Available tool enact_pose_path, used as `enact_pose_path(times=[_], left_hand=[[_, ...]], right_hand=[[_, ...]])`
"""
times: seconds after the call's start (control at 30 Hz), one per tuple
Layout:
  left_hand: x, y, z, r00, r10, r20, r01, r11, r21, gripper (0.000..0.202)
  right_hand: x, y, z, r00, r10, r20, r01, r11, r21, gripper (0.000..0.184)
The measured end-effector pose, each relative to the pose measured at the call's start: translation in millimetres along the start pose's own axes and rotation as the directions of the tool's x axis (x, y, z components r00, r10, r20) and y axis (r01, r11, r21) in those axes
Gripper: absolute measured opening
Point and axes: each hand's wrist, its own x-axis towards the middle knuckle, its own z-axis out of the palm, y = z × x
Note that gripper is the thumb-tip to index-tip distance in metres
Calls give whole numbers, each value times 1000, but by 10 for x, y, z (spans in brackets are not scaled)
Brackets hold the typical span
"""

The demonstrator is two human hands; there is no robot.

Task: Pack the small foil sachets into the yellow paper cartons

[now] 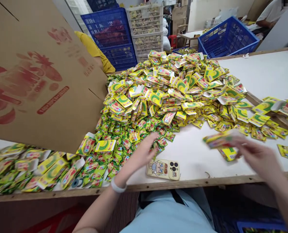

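Note:
My right hand [259, 157] is closed around the end of a small yellow candy box [216, 139], blurred by motion, above the white tabletop [192, 158]. Below it lies another yellow box [228, 153]. My left hand [144, 150] reaches over the near edge of a heap of small green candy sachets [121, 137]; its thumb and fingers are apart, and I see nothing held in them. Whether its fingertips touch the sachets I cannot tell. A phone in a cream case [158, 169] lies on the table just below the left hand.
A large pile of yellow boxes [158, 84] covers the table's middle. At left, a big printed carton [44, 81] stands tilted among boxes and sachets. A wooden strip [255, 98] crosses the right side. Behind are a blue crate [228, 38], stacked crates [145, 29] and other people.

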Motion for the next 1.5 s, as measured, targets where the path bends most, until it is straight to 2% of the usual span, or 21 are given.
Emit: enact_pose_path(times=[0.07,0.13,0.17,0.23,0.3,0.37,0.43,0.53,0.6,0.67,0.73,0.83,0.93,1.0,1.1,1.17,1.23,1.3,1.4,1.47,1.5], left_hand=[[-37,-338,-254,984,-87,-155,128,952,279,59],[-67,-609,-398,968,-170,-184,230,892,388,59],[-75,-696,-421,963,-201,-182,259,880,397,56],[-79,-757,-386,947,-244,-210,304,893,332,48],[-72,-701,-299,905,-288,-313,347,926,151,42],[-65,-589,-212,855,-362,-371,321,932,-170,44],[-67,-478,-142,837,-447,-316,239,818,-524,54],[-73,-346,-44,842,-512,-173,173,558,-811,70],[-60,-275,45,845,-525,-104,182,465,-866,65],[-27,-202,152,844,-535,-39,213,400,-891,54],[11,-117,255,837,-547,12,241,350,-905,45],[41,28,349,853,-520,54,270,349,-898,43],[28,137,376,895,-444,42,274,473,-837,50],[1,157,404,895,-446,-7,254,522,-815,52],[-53,121,537,848,-523,-88,222,500,-837,55],[-85,87,677,817,-563,-126,207,490,-847,55],[-120,68,790,810,-557,-182,194,549,-813,53],[-184,56,774,828,-489,-276,181,698,-693,49],[-379,-40,350,883,-296,-365,174,927,-331,37],[-566,-216,-150,910,-199,-363,214,977,3,48],[-666,-339,-416,915,-178,-361,261,945,197,58]], right_hand=[[242,280,-345,949,-17,-315,-128,891,-435,40],[437,324,-392,916,-143,-376,-139,765,-629,38],[501,255,-262,927,-204,-315,-49,767,-640,37],[551,-3,267,936,-339,-93,253,835,-489,36],[518,-306,960,885,-449,120,460,808,-369,24],[455,-540,1544,827,-465,314,541,811,-224,31],[422,-653,1846,812,-421,404,506,853,-129,23],[446,-681,1792,841,-366,398,428,901,-76,25],[443,-731,1585,832,-347,432,328,937,121,29],[400,-861,1393,759,-364,540,138,900,414,30],[359,-1027,1285,654,-411,636,-33,823,567,26],[376,-1196,1258,591,-421,688,-8,850,527,17],[414,-1193,1283,586,-398,706,25,879,475,17],[373,-1127,1328,610,-371,700,-3,883,470,20],[167,-1014,1503,812,-259,522,-48,863,502,29],[-41,-979,1685,917,-139,373,-122,793,597,53],[-247,-992,1847,923,-67,379,-239,671,702,63],[-382,-1020,1916,903,-65,424,-307,594,744,46],[-366,-949,1785,933,-129,336,-135,740,659,28],[-258,-773,1610,935,-235,264,86,876,475,29],[-200,-655,1528,926,-289,245,187,911,368,30]])
